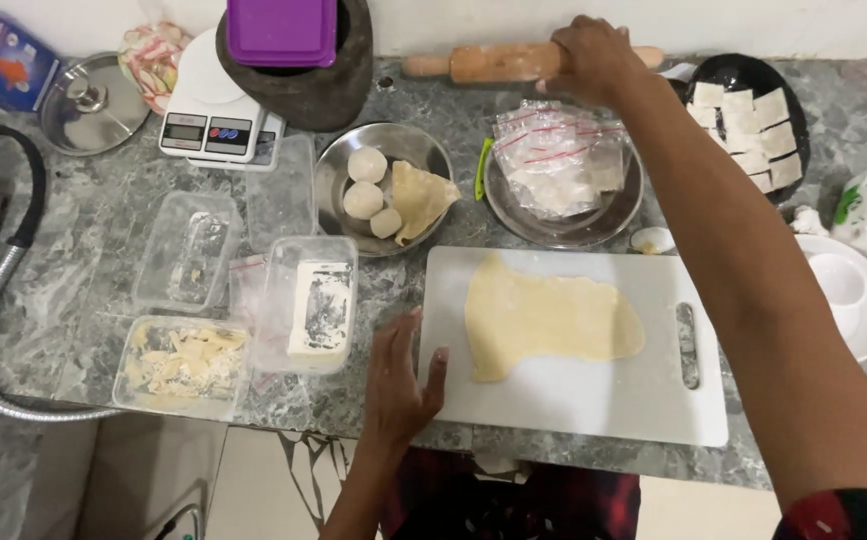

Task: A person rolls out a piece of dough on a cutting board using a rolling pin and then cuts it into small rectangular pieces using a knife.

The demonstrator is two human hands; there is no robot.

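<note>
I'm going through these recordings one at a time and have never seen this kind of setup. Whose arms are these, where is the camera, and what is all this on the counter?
There is no machine here. One camera sits on a person's head and looks down at their own two bare hands over a grey marble counter.

The left hand lies flat at the left edge of a white cutting board, which carries a rolled-out sheet of dough. The right hand reaches to the back of the counter and closes on a wooden rolling pin.

Behind the board stand a steel bowl with dough balls, a steel bowl of small plastic bags and a dark plate of folded white squares. To the left are clear plastic tubs and a kitchen scale.
</note>
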